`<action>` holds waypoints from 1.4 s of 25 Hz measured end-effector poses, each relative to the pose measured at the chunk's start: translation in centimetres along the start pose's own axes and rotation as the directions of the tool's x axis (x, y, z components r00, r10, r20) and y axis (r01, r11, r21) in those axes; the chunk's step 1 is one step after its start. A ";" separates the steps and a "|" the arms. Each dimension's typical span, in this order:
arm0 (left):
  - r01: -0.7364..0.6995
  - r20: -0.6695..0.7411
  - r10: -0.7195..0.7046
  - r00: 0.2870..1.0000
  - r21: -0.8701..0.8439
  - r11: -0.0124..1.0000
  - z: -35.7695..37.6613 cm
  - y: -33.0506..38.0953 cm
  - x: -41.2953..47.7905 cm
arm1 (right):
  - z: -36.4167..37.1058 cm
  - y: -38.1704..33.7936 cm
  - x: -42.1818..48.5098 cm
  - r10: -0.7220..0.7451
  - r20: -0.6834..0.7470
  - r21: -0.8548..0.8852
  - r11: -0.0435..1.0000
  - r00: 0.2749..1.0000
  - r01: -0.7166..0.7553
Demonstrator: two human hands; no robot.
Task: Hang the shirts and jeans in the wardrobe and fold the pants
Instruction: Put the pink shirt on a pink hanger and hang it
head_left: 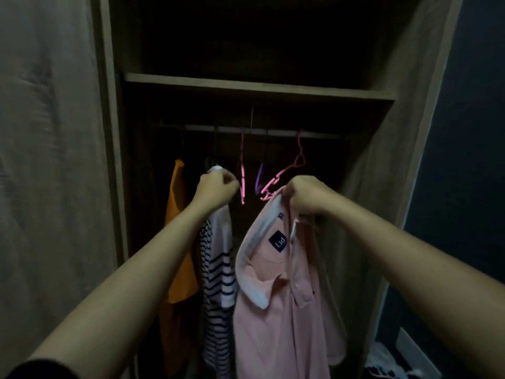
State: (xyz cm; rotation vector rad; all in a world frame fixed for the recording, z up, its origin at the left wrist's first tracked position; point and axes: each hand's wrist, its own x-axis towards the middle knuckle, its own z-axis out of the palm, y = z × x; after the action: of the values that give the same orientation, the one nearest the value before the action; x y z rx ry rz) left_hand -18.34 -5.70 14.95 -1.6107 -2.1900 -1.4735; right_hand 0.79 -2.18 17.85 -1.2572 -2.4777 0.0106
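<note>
1. The hands are both raised in front of the open wardrobe (109, 132). The left hand (217, 188) is curled round the white top of a striped shirt (218, 274). The right hand (306, 199) grips a pink shirt (281, 310) by its collar, so the shirt hangs below the fist.
2. The pink shirt is in the air and not yet on anything. Its neck opening faces the person with the label showing, and its body drops straight down just beside the striped shirt.
3. A pink hanger (285, 175) hangs by its hook on the rail (207, 129), just above and to the left of the right hand. It is tilted, with its long axis running from the hook at the upper right down to a tip at the lower left. That low tip sits at the collar's edge; whether it touches the cloth cannot be told.
4. The right hand is much the nearer to this hanger. The left hand is further left, with a purple hanger (259, 179) and a second, thin hanger (242, 176) between.
5. The coming move probably turns on feeding that low tip into the neck opening, by lifting the collar up and to the left over it. To steady the hanger, the left hand would first have to let go of the striped shirt.
</note>
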 end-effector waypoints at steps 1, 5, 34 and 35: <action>0.017 -0.033 -0.018 0.999 -0.006 1.000 0.9 0.5 1.7 | 0.0 0.2 0.4 -0.005 0.008 -0.005 1.000 1.000 0.005; 0.153 0.007 -0.154 0.988 0.047 0.987 4.7 1.8 8.0 | -0.4 2.2 2.2 -0.036 -0.007 -0.056 0.998 0.999 0.036; -0.072 -0.023 0.081 0.996 0.269 0.960 -14.5 -3.5 -15.2 | 9.4 3.0 0.6 -0.017 0.160 0.098 0.995 0.987 0.002; -0.087 0.017 0.085 0.996 0.262 0.961 -15.9 -3.7 -16.3 | 9.7 2.8 0.1 -0.016 0.168 0.112 0.994 0.986 -0.003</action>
State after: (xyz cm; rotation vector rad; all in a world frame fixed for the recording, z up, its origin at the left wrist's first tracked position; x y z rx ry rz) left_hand -21.06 -28.54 12.55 -1.5981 -2.1768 -1.1024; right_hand -0.19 1.14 8.31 -1.2476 -2.5819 0.2616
